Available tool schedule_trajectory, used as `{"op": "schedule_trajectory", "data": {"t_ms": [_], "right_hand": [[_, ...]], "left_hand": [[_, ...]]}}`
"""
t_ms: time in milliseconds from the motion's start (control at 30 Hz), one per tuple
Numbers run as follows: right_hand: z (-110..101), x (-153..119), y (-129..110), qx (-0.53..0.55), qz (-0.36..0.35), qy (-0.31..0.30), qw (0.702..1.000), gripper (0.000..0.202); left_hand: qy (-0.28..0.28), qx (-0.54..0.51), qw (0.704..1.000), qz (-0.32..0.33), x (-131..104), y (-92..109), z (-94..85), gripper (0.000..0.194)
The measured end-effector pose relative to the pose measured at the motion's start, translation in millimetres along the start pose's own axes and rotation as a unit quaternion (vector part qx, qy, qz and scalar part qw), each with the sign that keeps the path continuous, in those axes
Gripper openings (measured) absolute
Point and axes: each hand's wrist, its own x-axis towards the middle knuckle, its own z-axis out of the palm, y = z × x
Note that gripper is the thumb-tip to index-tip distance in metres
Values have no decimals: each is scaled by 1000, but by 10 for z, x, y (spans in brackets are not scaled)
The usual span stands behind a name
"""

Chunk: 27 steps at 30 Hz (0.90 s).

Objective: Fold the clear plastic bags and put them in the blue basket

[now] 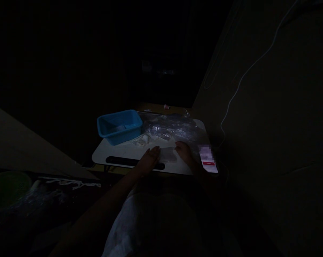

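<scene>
Fingers of the left hand (pixel 150 157) lie nearly straight at the left edge of a clear plastic sheet (pixel 168 154); those of the right hand (pixel 183 151) curl at its upper right corner, grip unclear; the sheet lies flat on the white table (pixel 124 151), long axis seemingly running left to right

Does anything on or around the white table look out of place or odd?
The clear plastic lies crumpled across the back of the white table, which looks untidy; the room is too dark to rule out spills.
</scene>
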Motion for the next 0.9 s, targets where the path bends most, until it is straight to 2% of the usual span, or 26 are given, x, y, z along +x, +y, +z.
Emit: {"op": "schedule_trajectory", "data": {"t_ms": [33,100,233,367,500,900], "right_hand": [[16,-42,-56,-27,-20,13,999,37],[83,-154,-180,-173,-105,18,979,41],[325,-408,-357,-341,-224,-91,908,44],[509,-553,-337,-416,-260,-126,862,50],[503,-575,-241,-443,-256,-120,851,54],[206,-453,-46,-463,-221,-61,856,51]], "left_hand": [[-5,22,1000,-8,-4,18,26,47],[-9,58,998,-17,-11,47,59,47],[-3,98,995,-18,-20,69,78,48],[-5,114,993,-14,-39,78,69,50],[-12,120,992,-18,-55,102,48,53],[4,111,994,-20,-60,95,63,54]]}}
